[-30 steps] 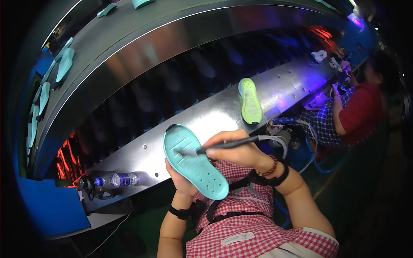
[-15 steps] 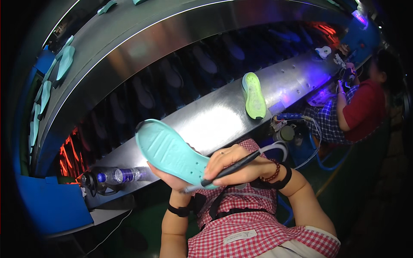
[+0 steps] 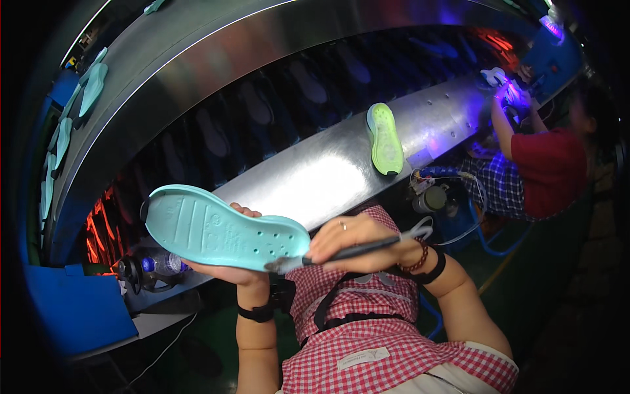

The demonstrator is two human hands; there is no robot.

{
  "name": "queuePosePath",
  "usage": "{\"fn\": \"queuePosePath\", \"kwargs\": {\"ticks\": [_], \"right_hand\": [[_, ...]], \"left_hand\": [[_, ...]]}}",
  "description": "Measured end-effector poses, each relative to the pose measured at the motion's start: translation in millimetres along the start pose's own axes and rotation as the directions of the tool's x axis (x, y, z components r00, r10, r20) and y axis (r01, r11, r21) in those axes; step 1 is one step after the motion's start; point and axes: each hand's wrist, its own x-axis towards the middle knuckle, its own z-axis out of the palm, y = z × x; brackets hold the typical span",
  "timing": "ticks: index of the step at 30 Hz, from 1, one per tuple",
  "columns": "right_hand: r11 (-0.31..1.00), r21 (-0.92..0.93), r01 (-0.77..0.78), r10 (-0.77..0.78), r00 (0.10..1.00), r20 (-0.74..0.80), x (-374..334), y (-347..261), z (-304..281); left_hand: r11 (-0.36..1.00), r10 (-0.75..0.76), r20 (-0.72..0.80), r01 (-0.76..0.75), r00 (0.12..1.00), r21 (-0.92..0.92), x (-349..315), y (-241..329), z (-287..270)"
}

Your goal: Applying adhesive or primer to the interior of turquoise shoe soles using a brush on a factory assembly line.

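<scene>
We've got a steel ledge [image 3: 321, 180] running diagonally, white glare mid-span, with a dark belt [image 3: 134, 69] beyond it. Red glow [image 3: 98, 233] at both ends of the dark gap between. Violet lamp [image 3: 553, 27] far right. Blue panel [image 3: 79, 312] near left. Green floor [image 3: 220, 322], dim.

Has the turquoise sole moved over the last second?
Yes, the turquoise sole went left. Its black-tipped end, earlier right of the blue-capped bottle, is now above that bottle in the picture.

Dim edges, glaring ledge [image 3: 321, 184] — white, fisheye bowing
</scene>
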Motion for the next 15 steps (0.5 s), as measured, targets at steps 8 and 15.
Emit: {"fn": "queuePosePath", "kwargs": {"ticks": [8, 15], "right_hand": [[0.978, 0.156, -0.137, 0.139, 0.990, -0.001, -2.3, 5.2, -3.6], [0.889, 0.425, -0.169, 0.214, 0.975, -0.061, -6.7, 19.7, -1.0]], "left_hand": [[0.995, 0.003, -0.026, 0.000, 1.000, 0.100, 1.9, 4.1, 10.7], [0.991, -0.046, 0.056, 0.038, 0.997, 0.126, 5.0, 10.0, 14.3]]}}
